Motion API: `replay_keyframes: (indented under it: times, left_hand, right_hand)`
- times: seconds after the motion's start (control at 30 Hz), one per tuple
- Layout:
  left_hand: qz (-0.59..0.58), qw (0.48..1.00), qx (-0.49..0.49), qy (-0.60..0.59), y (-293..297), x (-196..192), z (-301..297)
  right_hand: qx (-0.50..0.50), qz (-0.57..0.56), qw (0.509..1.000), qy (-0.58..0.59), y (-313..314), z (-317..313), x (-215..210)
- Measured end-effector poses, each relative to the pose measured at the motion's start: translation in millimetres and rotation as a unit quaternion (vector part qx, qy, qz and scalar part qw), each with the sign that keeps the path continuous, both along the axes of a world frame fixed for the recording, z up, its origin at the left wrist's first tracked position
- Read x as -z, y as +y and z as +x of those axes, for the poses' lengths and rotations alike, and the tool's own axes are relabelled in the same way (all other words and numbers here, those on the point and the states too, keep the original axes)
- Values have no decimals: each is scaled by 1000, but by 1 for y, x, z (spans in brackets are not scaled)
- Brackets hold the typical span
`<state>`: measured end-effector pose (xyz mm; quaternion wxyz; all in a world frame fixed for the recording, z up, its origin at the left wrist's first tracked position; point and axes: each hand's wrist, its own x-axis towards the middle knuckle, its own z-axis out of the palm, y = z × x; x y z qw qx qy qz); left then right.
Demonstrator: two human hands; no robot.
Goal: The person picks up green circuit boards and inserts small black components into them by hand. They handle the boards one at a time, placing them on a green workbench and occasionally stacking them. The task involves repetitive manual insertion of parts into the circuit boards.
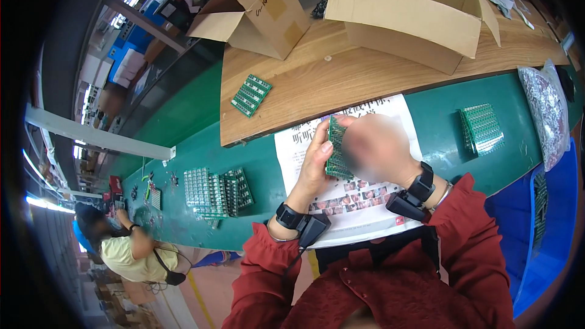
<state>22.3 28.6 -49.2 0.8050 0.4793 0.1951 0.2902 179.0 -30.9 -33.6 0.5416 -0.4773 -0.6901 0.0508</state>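
Both hands hold one green circuit board panel (335, 149) upright over a printed paper sheet (359, 198) on the green workbench (183, 122). My left hand (314, 164) grips the panel's left edge from below. My right hand (375, 146) is closed over the panel's right side and top. Each wrist carries a black band with a small device, and both sleeves are dark red.
A fanned stack of green panels (216, 192) lies left of the paper; another stack (482, 128) lies to the right. One panel (251, 94) sits on the wooden board (365, 70) near two open cardboard boxes (414, 15). A silvery bag (545, 109) is far right. Another person (125, 244) works at lower left.
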Motion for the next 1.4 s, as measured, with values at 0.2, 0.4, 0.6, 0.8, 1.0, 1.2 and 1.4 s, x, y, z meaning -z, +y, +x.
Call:
replay_keyframes:
  times: [0.2, 0.4, 0.6, 0.8, 1.0, 1.2, 1.4]
  left_hand:
    - [34, 999, 4, 13, 3, 2, -3]
    - [16, 1000, 8, 4, 1, 0, -1]
    - [18, 1000, 7, -1, 2, 1, -1]
    - [20, 1000, 1, -5, 2, 6, 0]
    - [17, 1000, 8, -5, 0, 2, -1]
    - [27, 1000, -2, -10, 0, 2, 1]
    - [26, 1000, -4, -4, 0, 2, 0]
  right_hand:
    - [10, 1, 999, -51, -1, 1, 4]
    - [0, 24, 999, -21, 0, 0, -1]
    - [4, 11, 1000, 3, 1, -1, 1]
    - [3, 15, 999, 40, 2, -5, -4]
    - [7, 29, 999, 31, 2, -3, -2]
    - [0, 22, 999, 36, 4, -6, -4]
    - [17, 27, 999, 17, 5, -7, -2]
